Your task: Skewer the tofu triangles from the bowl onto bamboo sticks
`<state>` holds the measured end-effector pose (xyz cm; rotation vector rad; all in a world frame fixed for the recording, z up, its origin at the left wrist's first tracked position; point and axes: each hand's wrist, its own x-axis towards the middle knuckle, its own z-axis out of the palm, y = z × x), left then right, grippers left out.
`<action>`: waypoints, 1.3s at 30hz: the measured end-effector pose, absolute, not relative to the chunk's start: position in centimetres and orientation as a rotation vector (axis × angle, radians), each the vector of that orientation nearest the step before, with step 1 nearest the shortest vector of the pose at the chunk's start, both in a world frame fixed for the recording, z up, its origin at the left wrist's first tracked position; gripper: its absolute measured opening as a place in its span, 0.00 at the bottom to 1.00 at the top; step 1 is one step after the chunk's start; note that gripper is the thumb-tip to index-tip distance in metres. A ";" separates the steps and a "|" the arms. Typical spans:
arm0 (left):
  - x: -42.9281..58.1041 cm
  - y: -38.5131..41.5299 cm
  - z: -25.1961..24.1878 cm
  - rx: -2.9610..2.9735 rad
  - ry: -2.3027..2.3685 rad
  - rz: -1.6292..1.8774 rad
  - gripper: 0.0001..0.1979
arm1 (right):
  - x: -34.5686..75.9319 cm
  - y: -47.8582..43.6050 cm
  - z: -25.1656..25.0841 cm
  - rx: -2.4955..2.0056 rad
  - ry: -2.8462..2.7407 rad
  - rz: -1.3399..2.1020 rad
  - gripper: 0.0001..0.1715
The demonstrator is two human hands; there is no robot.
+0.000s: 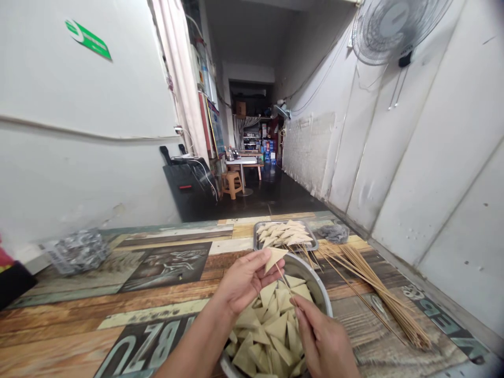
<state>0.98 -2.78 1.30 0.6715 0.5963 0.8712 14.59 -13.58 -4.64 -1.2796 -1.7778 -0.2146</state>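
A pale, flat triangle that looks like tofu (pixel 275 258) is pinched between the thumb and fingers of my left hand (pixel 248 278). My right hand (pixel 321 336) grips a thin bamboo skewer (pixel 284 281), whose upper end meets the lower edge of that triangle; how deep it goes in I cannot tell. Below both hands stands a round metal bowl (pixel 327 299) filled with many similar triangles (pixel 277 328). Behind the bowl, a metal tray (pixel 314 245) bears rows of skewered triangles (pixel 285 232), their sticks pointing toward me.
A bundle of loose bamboo skewers (pixel 388 299) lies on the table (pixel 165 294) to the right. Near the tray is a crumpled grey plastic bag (pixel 334 232). A clear bag of small packets (pixel 81 251) rests at the left. A wall (pixel 444 173) runs along the table's right side.
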 end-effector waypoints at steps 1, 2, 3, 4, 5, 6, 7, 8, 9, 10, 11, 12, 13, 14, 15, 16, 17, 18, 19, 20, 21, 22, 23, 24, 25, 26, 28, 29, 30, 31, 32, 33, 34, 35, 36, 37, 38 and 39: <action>1.0 -2.8 1.3 0.674 0.595 0.870 0.03 | 14.5 -13.6 -4.6 -1.292 -1.777 -0.217 0.14; 1.0 -2.9 1.4 0.677 0.594 0.867 0.03 | 14.5 -13.6 -4.6 -1.305 -1.775 -0.217 0.13; 1.0 -2.9 1.4 0.680 0.592 0.866 0.03 | 14.5 -13.6 -4.6 -1.316 -1.774 -0.217 0.13; 1.0 -3.0 1.5 0.683 0.588 0.865 0.03 | 14.4 -13.6 -4.6 -1.324 -1.776 -0.214 0.13; 1.0 -3.0 1.5 0.685 0.585 0.865 0.03 | 14.4 -13.6 -4.6 -1.332 -1.778 -0.209 0.13; 1.0 -3.0 1.5 0.687 0.584 0.864 0.03 | 14.4 -13.6 -4.6 -1.340 -1.781 -0.204 0.13; 1.0 -3.1 1.5 0.688 0.585 0.864 0.03 | 14.4 -13.6 -4.6 -1.347 -1.786 -0.201 0.13; 0.9 -3.1 1.5 0.688 0.588 0.865 0.02 | 14.4 -13.6 -4.6 -1.354 -1.791 -0.200 0.14; 0.9 -3.1 1.5 0.687 0.590 0.865 0.02 | 14.3 -13.5 -4.6 -1.361 -1.796 -0.205 0.14; 0.9 -3.2 1.5 0.687 0.590 0.865 0.02 | 14.3 -13.5 -4.5 -1.367 -1.797 -0.215 0.14; 0.9 -3.2 1.4 0.688 0.589 0.865 0.02 | 14.3 -13.5 -4.5 -1.369 -1.797 -0.231 0.14; 0.9 -3.2 1.4 0.688 0.587 0.864 0.03 | 14.3 -13.4 -4.5 -1.369 -1.796 -0.247 0.14; 0.9 -3.1 1.4 0.688 0.584 0.863 0.03 | 14.2 -13.4 -4.4 -1.366 -1.796 -0.259 0.14; 0.9 -3.1 1.4 0.688 0.582 0.861 0.03 | 14.2 -13.4 -4.4 -1.360 -1.794 -0.268 0.13; 0.9 -3.1 1.4 0.689 0.579 0.861 0.03 | 14.2 -13.3 -4.3 -1.354 -1.793 -0.272 0.13; 0.9 -3.1 1.4 0.690 0.577 0.860 0.03 | 14.1 -13.3 -4.3 -1.351 -1.789 -0.270 0.13; 0.9 -3.0 1.5 0.692 0.576 0.859 0.03 | 14.1 -13.2 -4.2 -1.348 -1.782 -0.269 0.13; 0.9 -3.0 1.5 0.696 0.576 0.858 0.03 | 14.1 -13.2 -4.2 -1.349 -1.775 -0.266 0.13; 0.9 -3.0 1.6 0.699 0.576 0.856 0.03 | 14.0 -13.1 -4.2 -1.353 -1.770 -0.259 0.13; 0.9 -3.0 1.6 0.703 0.576 0.854 0.03 | 14.0 -13.1 -4.2 -1.363 -1.766 -0.252 0.13; 0.9 -3.0 1.6 0.705 0.577 0.851 0.03 | 14.0 -13.0 -4.1 -1.373 -1.765 -0.243 0.13; 0.9 -3.1 1.6 0.708 0.577 0.847 0.03 | 13.9 -13.0 -4.1 -1.380 -1.764 -0.234 0.13; 0.9 -3.1 1.5 0.711 0.574 0.842 0.03 | 13.9 -12.9 -4.0 -1.385 -1.764 -0.226 0.13; 1.0 -3.2 1.5 0.717 0.569 0.834 0.03 | 13.9 -12.8 -4.0 -1.384 -1.762 -0.222 0.14; 1.0 -3.3 1.4 0.726 0.562 0.825 0.03 | 13.8 -12.7 -3.9 -1.382 -1.756 -0.221 0.14; 1.0 -3.4 1.3 0.735 0.556 0.816 0.04 | 13.8 -12.6 -3.7 -1.384 -1.751 -0.210 0.14; 1.1 -3.4 1.3 0.749 0.545 0.802 0.04 | 13.7 -12.3 -3.3 -1.401 -1.743 -0.167 0.15; 1.0 -3.3 1.3 0.749 0.546 0.806 0.04 | 13.7 -12.2 -3.0 -1.418 -1.740 -0.140 0.15; 1.0 -3.2 1.4 0.740 0.551 0.827 0.04 | 13.8 -12.2 -2.7 -1.440 -1.739 -0.107 0.16; 0.8 -3.0 1.5 0.722 0.562 0.866 0.03 | 13.9 -12.3 -2.5 -1.460 -1.743 -0.072 0.16; 0.6 -2.8 1.7 0.698 0.580 0.919 0.03 | 14.0 -12.5 -2.2 -1.476 -1.753 -0.034 0.16; 0.4 -2.6 1.8 0.674 0.602 0.979 0.02 | 14.2 -12.7 -2.1 -1.488 -1.767 0.008 0.15; 0.2 -2.3 2.0 0.654 0.626 1.037 0.02 | 14.4 -13.1 -1.9 -1.495 -1.785 0.052 0.15; 0.0 -2.1 2.2 0.642 0.646 1.083 0.02 | 14.6 -13.5 -1.8 -1.490 -1.808 0.096 0.14; -0.2 -1.9 2.3 0.640 0.660 1.112 0.03 | 14.8 -13.9 -1.8 -1.480 -1.827 0.133 0.14; -0.4 -1.8 2.4 0.646 0.667 1.123 0.03 | 14.9 -14.3 -1.8 -1.464 -1.840 0.159 0.15; -0.5 -1.8 2.4 0.656 0.665 1.121 0.03 | 15.0 -14.7 -1.8 -1.450 -1.840 0.176 0.16; -0.5 -1.8 2.4 0.666 0.659 1.111 0.03 | 15.1 -15.0 -1.7 -1.435 -1.830 0.182 0.16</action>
